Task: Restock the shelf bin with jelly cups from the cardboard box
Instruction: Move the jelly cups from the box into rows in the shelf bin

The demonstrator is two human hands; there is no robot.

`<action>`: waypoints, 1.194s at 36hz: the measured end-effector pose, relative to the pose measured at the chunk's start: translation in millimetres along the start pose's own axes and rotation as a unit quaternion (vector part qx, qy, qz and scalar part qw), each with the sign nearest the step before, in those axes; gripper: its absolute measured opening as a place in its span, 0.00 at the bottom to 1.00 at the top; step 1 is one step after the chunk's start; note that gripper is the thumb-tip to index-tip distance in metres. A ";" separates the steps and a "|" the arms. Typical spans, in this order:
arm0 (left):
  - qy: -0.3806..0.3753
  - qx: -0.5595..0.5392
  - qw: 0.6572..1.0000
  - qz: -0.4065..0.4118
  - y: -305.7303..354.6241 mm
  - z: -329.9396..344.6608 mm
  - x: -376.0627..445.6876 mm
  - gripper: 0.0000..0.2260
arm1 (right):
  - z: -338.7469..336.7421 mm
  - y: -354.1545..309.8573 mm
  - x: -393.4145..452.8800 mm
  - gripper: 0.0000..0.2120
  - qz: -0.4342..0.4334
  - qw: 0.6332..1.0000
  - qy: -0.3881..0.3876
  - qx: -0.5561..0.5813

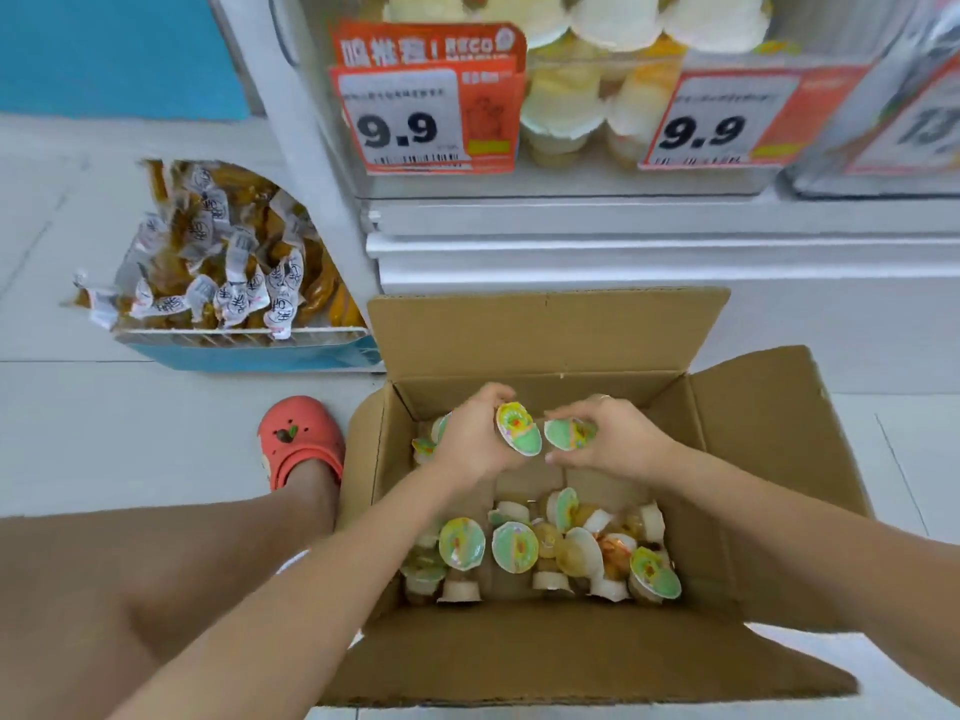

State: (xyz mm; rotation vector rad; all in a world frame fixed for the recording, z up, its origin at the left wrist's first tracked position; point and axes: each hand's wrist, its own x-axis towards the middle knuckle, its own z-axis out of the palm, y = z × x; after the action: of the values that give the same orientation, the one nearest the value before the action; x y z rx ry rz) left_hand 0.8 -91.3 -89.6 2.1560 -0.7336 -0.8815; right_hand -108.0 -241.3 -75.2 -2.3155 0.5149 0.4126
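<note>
Both hands work inside the open cardboard box (545,335) in the lower middle of the frame; the left hand (470,439) is wrapped round a jelly cup (518,428) with its foil lid turned toward the camera, and seems to hold more cups behind it; the right hand (610,439) pinches a second cup (569,434) just beside the first, fingers (574,407) curled over its top. The remaining jelly cups (540,550) lie loose and tumbled along the near side of the box floor.

Judged by look, these are small, light, stiff plastic cups with thin peel-off foil; several can go in one grasp, best taken round the body, since the foil could dent or tear and the smooth sides may slip.

The shelf bin (597,106) sits in the upper middle of the frame, already showing pale cups; its price tag (410,122) reads "9.9", with "RECO" legible above; a second tag (714,124) to the right also reads "9.9".
</note>
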 end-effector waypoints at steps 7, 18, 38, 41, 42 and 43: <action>-0.045 -0.143 0.989 0.000 109.2 -74.8 -37.9 0.26 | -90.2 -64.0 -59.3 0.43 -0.078 0.994 0.068 -0.018; -0.137 -0.341 0.930 0.026 161.6 -117.1 -88.7 0.15 | -134.6 -107.0 -100.3 0.25 -0.191 0.958 0.173 0.126; -0.151 -0.530 0.833 -0.048 158.6 -115.4 -81.3 0.32 | -133.5 -110.4 -82.0 0.27 -0.212 0.928 0.071 0.299; -0.142 -0.522 0.840 -0.048 160.5 -117.0 -84.2 0.27 | -130.5 -113.5 -82.6 0.30 -0.217 0.927 0.078 0.297; -0.143 -0.520 0.841 -0.048 161.3 -117.6 -85.4 0.27 | -129.7 -114.6 -83.3 0.30 -0.215 0.928 0.092 0.290; -0.145 -0.519 0.841 -0.051 161.8 -118.2 -86.4 0.26 | -129.1 -115.6 -83.7 0.30 -0.213 0.930 0.108 0.280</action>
State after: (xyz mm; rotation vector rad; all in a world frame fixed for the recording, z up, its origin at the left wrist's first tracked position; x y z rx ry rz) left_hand -0.7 -84.2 128.5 1.0970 -0.1559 -1.2869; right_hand -107.4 -235.6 117.1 -1.8426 0.1820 -0.1873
